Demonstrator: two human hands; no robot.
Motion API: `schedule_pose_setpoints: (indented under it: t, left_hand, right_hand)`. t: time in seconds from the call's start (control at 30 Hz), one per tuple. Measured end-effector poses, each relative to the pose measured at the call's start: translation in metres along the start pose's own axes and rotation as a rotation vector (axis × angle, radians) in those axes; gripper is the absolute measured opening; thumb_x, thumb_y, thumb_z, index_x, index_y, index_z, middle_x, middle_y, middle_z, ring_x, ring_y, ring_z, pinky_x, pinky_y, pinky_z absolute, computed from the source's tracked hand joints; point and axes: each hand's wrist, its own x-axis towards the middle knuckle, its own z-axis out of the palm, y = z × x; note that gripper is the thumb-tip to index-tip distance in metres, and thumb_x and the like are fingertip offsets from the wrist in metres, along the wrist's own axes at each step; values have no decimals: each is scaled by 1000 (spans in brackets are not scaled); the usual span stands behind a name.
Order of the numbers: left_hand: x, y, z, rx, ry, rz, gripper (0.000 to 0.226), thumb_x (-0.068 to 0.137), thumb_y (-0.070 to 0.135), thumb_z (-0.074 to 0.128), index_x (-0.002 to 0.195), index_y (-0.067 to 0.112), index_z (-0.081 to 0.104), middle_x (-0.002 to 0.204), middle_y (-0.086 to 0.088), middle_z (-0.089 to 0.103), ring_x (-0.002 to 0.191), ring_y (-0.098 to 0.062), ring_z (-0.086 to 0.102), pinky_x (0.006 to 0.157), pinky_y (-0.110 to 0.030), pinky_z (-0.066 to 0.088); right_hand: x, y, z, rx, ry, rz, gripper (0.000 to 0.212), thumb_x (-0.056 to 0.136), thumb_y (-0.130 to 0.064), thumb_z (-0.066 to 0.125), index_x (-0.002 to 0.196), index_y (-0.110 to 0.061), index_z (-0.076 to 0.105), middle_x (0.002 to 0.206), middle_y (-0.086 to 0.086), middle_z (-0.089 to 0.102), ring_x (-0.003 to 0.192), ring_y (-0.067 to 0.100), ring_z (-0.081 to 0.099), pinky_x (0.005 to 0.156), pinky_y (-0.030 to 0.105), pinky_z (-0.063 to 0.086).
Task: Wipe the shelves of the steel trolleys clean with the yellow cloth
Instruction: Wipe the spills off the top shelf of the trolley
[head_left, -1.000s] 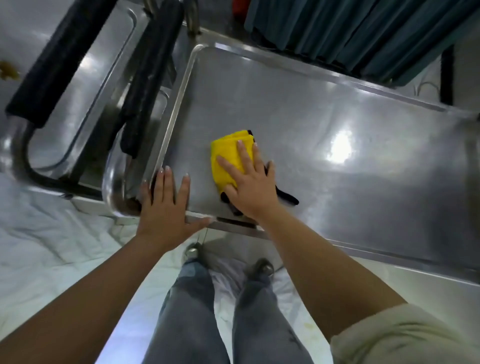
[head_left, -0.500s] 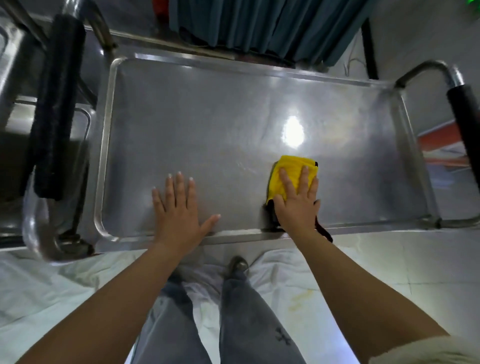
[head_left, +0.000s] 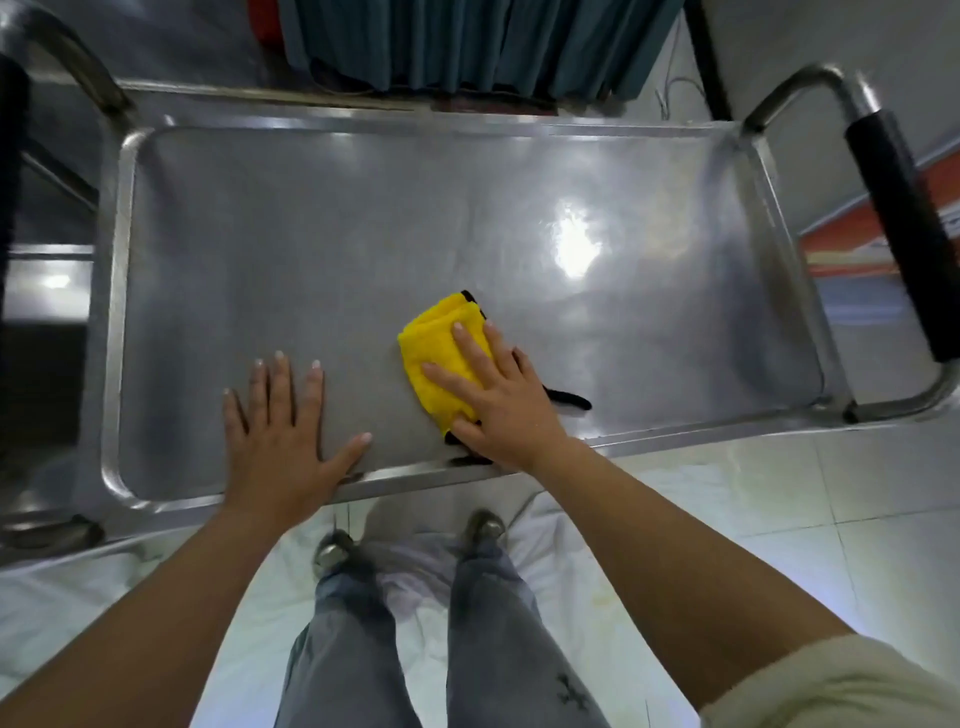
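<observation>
Steel fills the view: the trolley's top shelf (head_left: 311, 270) lies broad and bare under a bright ceiling glare, with a raised rim all round and a black-sleeved handle (head_left: 898, 228) at its right end. The yellow cloth (head_left: 436, 353), folded into a thick pad with a black edge trailing out behind it, sits on the shelf near the front rim, a little right of the middle. The right hand (head_left: 498, 400) lies flat on the cloth, fingers straight and spread, pressing it to the metal rather than curling round it. The left hand (head_left: 280, 431) rests palm down on the bare shelf just beside, fingers straight, thumb out along the front rim, holding nothing; it looks to be steadying the trolley.

The step in hand seems to be wiping this top shelf, with the pad working the front strip. Much of the surface lies beyond the cloth, toward the back rim and both ends. The next move likely calls for firm downward pressure while sweeping the pad across those stretches and into the rounded corners, the left hand bracing so the trolley does not roll. Any lower shelf is hidden from here.
</observation>
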Motion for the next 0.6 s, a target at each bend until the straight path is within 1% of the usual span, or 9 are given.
schedule_pose_setpoints:
  t: [0.13, 0.2, 0.3, 0.37, 0.4, 0.43, 0.5, 0.57, 0.6]
  left_hand:
    - [3, -9, 0, 1, 3, 9, 92, 81, 82, 13, 154, 27, 0, 161, -13, -6, 148, -28, -11, 113, -47, -16]
    - [4, -9, -1, 2, -16, 1, 93, 79, 84, 11, 153, 29, -1, 161, -13, -6, 148, -29, -11, 113, -47, -18]
    - [6, 2, -5, 62, -79, -47, 100, 75, 87, 4, 153, 25, -4, 160, -18, -6, 147, -34, -10, 114, -53, -10]
    - [11, 18, -12, 95, -127, -124, 109, 70, 86, 4, 153, 15, -2, 159, -23, -3, 145, -40, -6, 116, -57, 1]
    - [14, 28, -16, 86, -144, -163, 114, 68, 86, 6, 152, 9, 1, 158, -25, 0, 144, -44, -3, 116, -58, 6]
    - [19, 39, -21, 70, -158, -184, 117, 67, 86, 9, 152, 5, 4, 157, -26, 4, 143, -46, 1, 116, -59, 11]
    - [29, 67, -27, 81, -169, -136, 118, 69, 87, 17, 151, 3, 6, 156, -26, 7, 142, -49, 6, 113, -61, 18]
    - [42, 102, -26, 120, -208, -42, 122, 68, 90, 27, 151, 5, 2, 157, -25, 2, 142, -49, 4, 111, -64, 20]
    - [47, 119, -25, 131, -251, -22, 127, 65, 92, 31, 151, 6, -3, 157, -25, -3, 142, -49, -1, 110, -65, 17]
  right_hand:
    - [-32, 54, -8, 66, 24, 241, 64, 82, -55, 28, 145, -45, 22, 160, 2, 1, 147, 35, 1, 109, 55, 24]
    - [-48, 76, -11, 96, 45, 385, 65, 82, -55, 27, 146, -43, 22, 160, 4, 0, 146, 35, -1, 110, 55, 23]
    - [-48, 62, -7, 139, 114, 661, 63, 87, -49, 37, 147, -41, 21, 161, 5, -2, 146, 35, -3, 111, 55, 19]
    - [-37, 36, -1, 146, 127, 794, 63, 92, -47, 42, 149, -41, 16, 160, 6, -7, 146, 35, -5, 111, 55, 18]
    - [-32, 25, 1, 156, 127, 825, 64, 92, -47, 42, 149, -41, 13, 160, 6, -9, 146, 35, -7, 111, 56, 17]
    - [-30, 18, 3, 162, 125, 827, 65, 92, -48, 41, 149, -41, 11, 160, 6, -10, 145, 35, -8, 112, 56, 16]
    - [-32, 14, 5, 146, 119, 763, 66, 91, -53, 39, 149, -41, 9, 160, 6, -11, 145, 36, -10, 112, 55, 13]
    - [-42, 20, 4, 139, 117, 638, 67, 90, -56, 40, 149, -40, 13, 160, 7, -7, 145, 37, -9, 112, 53, 12]
    - [-48, 25, 3, 149, 122, 555, 67, 89, -55, 43, 149, -40, 17, 160, 7, -4, 145, 38, -8, 112, 54, 13]
